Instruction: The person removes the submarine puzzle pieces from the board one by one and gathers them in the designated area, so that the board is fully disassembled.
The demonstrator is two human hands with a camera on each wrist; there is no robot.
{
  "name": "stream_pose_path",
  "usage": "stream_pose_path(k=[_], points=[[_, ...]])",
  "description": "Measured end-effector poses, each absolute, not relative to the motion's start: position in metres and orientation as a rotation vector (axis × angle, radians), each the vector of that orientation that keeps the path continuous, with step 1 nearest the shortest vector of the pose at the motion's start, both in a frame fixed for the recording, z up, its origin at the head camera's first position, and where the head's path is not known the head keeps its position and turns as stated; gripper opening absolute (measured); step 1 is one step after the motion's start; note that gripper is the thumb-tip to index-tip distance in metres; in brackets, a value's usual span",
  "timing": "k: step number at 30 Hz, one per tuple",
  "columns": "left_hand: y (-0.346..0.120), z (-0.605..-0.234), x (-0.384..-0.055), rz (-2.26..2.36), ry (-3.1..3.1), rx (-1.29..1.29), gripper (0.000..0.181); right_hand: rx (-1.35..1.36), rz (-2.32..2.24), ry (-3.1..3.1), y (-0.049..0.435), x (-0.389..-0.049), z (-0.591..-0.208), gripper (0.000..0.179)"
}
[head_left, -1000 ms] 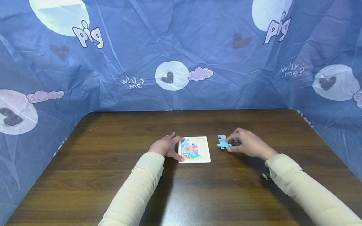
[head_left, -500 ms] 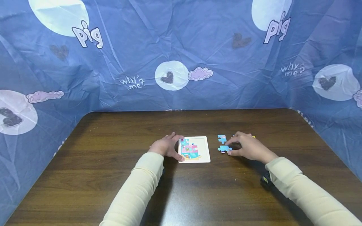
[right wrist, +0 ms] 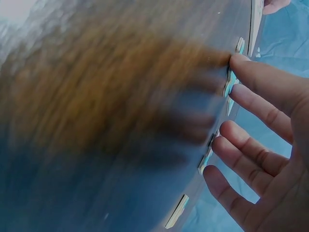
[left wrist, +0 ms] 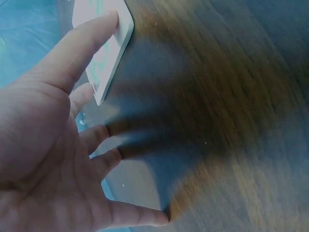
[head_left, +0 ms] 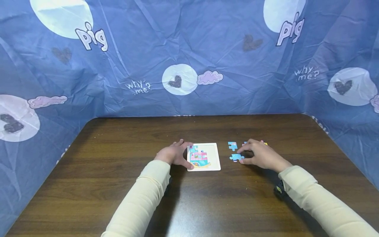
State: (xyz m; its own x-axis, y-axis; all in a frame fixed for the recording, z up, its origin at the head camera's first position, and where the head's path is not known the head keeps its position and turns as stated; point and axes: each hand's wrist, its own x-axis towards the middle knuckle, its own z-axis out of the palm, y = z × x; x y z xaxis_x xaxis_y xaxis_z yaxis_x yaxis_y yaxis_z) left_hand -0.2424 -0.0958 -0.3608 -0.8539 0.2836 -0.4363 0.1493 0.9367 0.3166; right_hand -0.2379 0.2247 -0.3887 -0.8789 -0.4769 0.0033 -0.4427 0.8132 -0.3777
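In the head view a white square puzzle tray (head_left: 214,164) lies flat on the table, pink, blue and yellow pieces filling its left and lower parts. My left hand (head_left: 173,154) rests at the tray's left side, thumb on the near corner, index finger at the far one; its other fingers are spread in the left wrist view. My right hand (head_left: 260,156) pinches a blue puzzle piece (head_left: 236,157) between thumb and index finger, low over or on the table, right of the tray. Another blue piece (head_left: 232,145) lies just behind it.
Beyond the right hand, a yellow-edged piece (head_left: 265,143) and a bluish one (head_left: 245,143) lie partly hidden. The wooden table (head_left: 118,184) ends at a blue patterned cloth (head_left: 189,42) behind and at both sides.
My right hand has drawn the blue piece toward me, away from the other blue piece, then slightly to the right. The left hand and tray have stayed put.
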Motion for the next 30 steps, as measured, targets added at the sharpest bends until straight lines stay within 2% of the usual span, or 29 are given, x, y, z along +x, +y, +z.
stream_pose_path(k=[20,30], points=[[-0.0973,-0.3671,-0.2465,0.373,2.615,0.354,0.092,-0.802,-0.590,2.939,0.2244,-0.2371,-0.3912,0.026],[-0.0996,-0.3649,-0.2431,0.365,2.603,0.289,0.090,-0.776,-0.576,2.912,0.2236,-0.2372,-0.3884,0.027]])
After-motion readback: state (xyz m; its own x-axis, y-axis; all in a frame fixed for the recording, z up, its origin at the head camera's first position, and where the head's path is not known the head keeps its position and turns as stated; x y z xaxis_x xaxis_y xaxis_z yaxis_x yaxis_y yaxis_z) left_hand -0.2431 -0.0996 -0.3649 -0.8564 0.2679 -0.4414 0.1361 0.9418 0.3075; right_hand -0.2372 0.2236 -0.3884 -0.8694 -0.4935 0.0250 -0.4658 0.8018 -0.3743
